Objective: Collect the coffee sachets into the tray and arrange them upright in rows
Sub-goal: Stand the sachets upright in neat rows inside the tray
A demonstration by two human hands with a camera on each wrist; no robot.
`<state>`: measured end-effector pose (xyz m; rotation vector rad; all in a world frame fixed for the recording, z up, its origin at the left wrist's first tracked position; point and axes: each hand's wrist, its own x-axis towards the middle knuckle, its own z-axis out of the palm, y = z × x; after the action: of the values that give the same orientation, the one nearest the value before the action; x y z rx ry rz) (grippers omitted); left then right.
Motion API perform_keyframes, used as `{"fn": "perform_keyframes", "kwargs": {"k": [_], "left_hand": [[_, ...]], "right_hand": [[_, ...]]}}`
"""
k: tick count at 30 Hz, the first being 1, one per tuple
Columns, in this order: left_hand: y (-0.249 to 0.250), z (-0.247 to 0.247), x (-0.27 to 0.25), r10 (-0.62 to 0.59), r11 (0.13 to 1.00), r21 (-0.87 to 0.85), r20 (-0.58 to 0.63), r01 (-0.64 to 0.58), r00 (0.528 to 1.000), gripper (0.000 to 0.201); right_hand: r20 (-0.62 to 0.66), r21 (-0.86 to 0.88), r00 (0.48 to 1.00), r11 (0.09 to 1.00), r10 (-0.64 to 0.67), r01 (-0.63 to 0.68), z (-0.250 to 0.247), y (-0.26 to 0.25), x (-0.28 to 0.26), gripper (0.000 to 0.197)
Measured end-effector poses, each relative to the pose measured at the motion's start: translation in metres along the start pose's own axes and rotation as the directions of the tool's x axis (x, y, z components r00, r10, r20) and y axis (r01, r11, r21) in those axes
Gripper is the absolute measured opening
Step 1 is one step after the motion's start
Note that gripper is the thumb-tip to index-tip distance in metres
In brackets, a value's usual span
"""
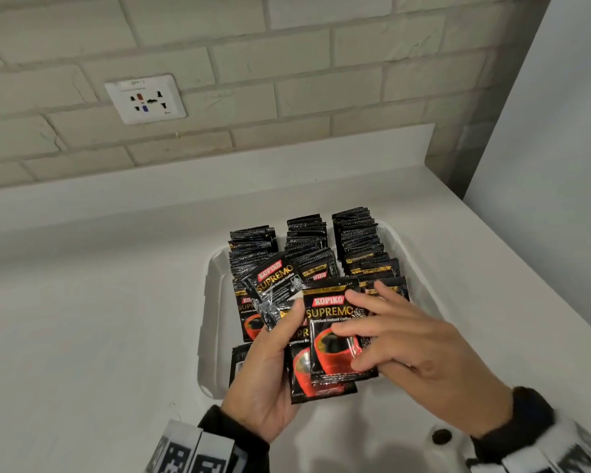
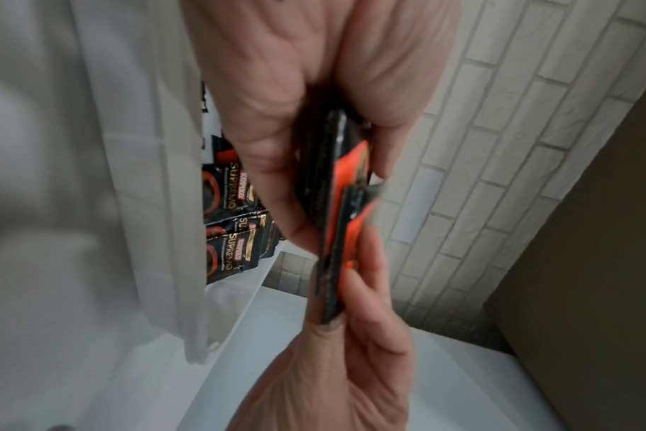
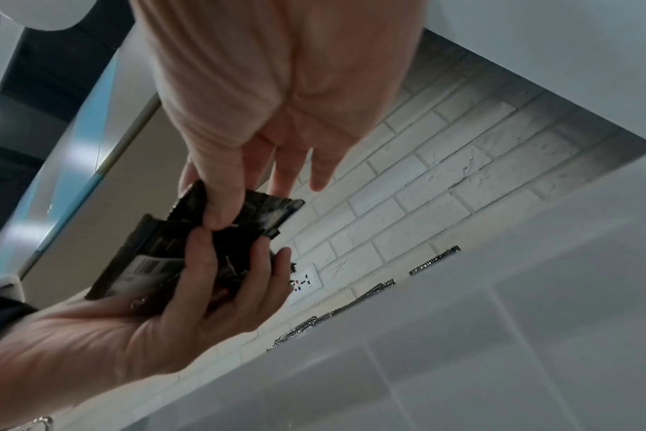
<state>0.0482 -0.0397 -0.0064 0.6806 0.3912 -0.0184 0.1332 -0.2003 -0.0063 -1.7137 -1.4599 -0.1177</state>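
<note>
Your left hand (image 1: 270, 373) grips a fan of sachets (image 1: 325, 370); your right hand (image 1: 400, 339) pinches the front sachet (image 1: 335, 332), other fingers spread; only the head view shows the tray (image 1: 212, 302) rows

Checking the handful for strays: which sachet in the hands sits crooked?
The sachet at the top of the left hand, tilted with its printed front slanting; the others held face the camera squarely.

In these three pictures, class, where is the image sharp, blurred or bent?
Head view: print on the top coffee sachet is sharp; the counter edge bows. Left wrist view: the left hand is smeared. Right wrist view: foreground soft, brick wall crisper.
</note>
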Motion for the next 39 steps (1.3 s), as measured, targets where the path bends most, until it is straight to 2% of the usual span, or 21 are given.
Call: {"fn": "perform_keyframes", "kwargs": {"k": [2, 4, 6, 9, 10, 12, 14, 16, 17, 19, 21, 24, 27, 32, 34, 36, 39], "left_hand": [[0.0, -0.002, 0.0, 0.005, 1.0, 0.004, 0.002, -0.005, 1.0, 0.076], [0.0, -0.003, 0.0, 0.046, 0.997, 0.07, -0.004, -0.045, 0.999, 0.084], [-0.001, -0.003, 0.001, 0.113, 0.983, 0.147, 0.004, -0.112, 0.994, 0.071], [0.0, -0.002, -0.001, 0.183, 0.957, 0.227, 0.02, -0.182, 0.983, 0.027], [0.001, -0.002, -0.002, 0.197, 0.947, 0.255, 0.021, -0.196, 0.98, 0.021], [0.002, -0.002, -0.003, 0.231, 0.927, 0.298, 0.032, -0.23, 0.973, 0.021], [0.002, -0.001, -0.003, 0.244, 0.917, 0.313, 0.049, -0.247, 0.968, 0.026], [0.001, 0.0, -0.003, 0.242, 0.914, 0.319, 0.065, -0.25, 0.968, 0.029], [0.0, 0.001, -0.004, 0.233, 0.915, 0.319, 0.081, -0.246, 0.969, 0.03], [-0.002, 0.002, -0.004, 0.209, 0.923, 0.31, 0.092, -0.228, 0.974, 0.029], [-0.002, 0.003, -0.006, 0.199, 0.931, 0.297, 0.069, -0.211, 0.978, 0.026], [-0.003, 0.004, -0.008, 0.196, 0.943, 0.276, -0.008, -0.186, 0.981, 0.031], [-0.002, 0.002, -0.009, 0.182, 0.947, 0.279, -0.059, -0.159, 0.981, 0.038], [0.002, -0.004, -0.006, 0.224, 0.946, 0.264, -0.119, -0.186, 0.967, 0.044], [0.003, -0.005, -0.004, 0.248, 0.938, 0.281, -0.132, -0.204, 0.96, 0.047], [0.001, -0.004, -0.004, 0.286, 0.92, 0.315, -0.134, -0.233, 0.949, 0.05], [-0.001, 0.0, -0.005, 0.314, 0.902, 0.349, -0.134, -0.252, 0.94, 0.053]], "right_hand": [[0.003, -0.017, 1.0, 1.0, 0.011, -0.011, 0.002, 0.002, -0.001, 0.021], [0.002, -0.026, 1.0, 0.999, 0.022, -0.022, 0.004, 0.002, -0.002, 0.022], [-0.003, -0.04, 1.0, 0.999, 0.019, -0.019, 0.006, 0.002, -0.004, 0.022], [0.012, -0.029, 1.0, 0.999, 0.027, -0.027, 0.009, 0.001, -0.008, 0.019], [0.01, 0.022, 0.999, 0.998, 0.05, -0.051, 0.008, -0.001, -0.008, 0.023], [-0.043, 0.177, 0.988, 0.974, 0.148, -0.138, 0.004, -0.007, -0.005, 0.034], [-0.16, 0.328, 0.94, 0.914, 0.302, -0.238, -0.003, -0.014, 0.003, 0.028], [-0.201, 0.466, 0.838, 0.802, 0.508, -0.375, -0.01, -0.015, 0.014, 0.018], [-0.139, 0.483, 0.791, 0.738, 0.596, -0.472, -0.012, -0.014, 0.019, 0.024], [0.041, 0.399, 0.736, 0.664, 0.676, -0.632, -0.013, -0.013, 0.028, 0.04], [0.162, 0.374, 0.709, 0.622, 0.686, -0.688, -0.01, -0.012, 0.034, 0.043], [0.229, 0.447, 0.683, 0.548, 0.694, -0.707, -0.005, -0.011, 0.034, 0.035], [0.217, 0.468, 0.685, 0.542, 0.695, -0.698, 0.0, -0.009, 0.033, 0.024], [0.237, 0.487, 0.74, 0.582, 0.629, -0.651, -0.006, -0.015, 0.039, 0.012], [0.229, 0.435, 0.784, 0.66, 0.577, -0.613, -0.005, -0.018, 0.042, 0.017], [0.214, 0.293, 0.815, 0.76, 0.539, -0.58, 0.0, -0.017, 0.044, 0.023], [0.21, 0.178, 0.832, 0.817, 0.514, -0.549, 0.009, -0.017, 0.047, 0.024]]}}
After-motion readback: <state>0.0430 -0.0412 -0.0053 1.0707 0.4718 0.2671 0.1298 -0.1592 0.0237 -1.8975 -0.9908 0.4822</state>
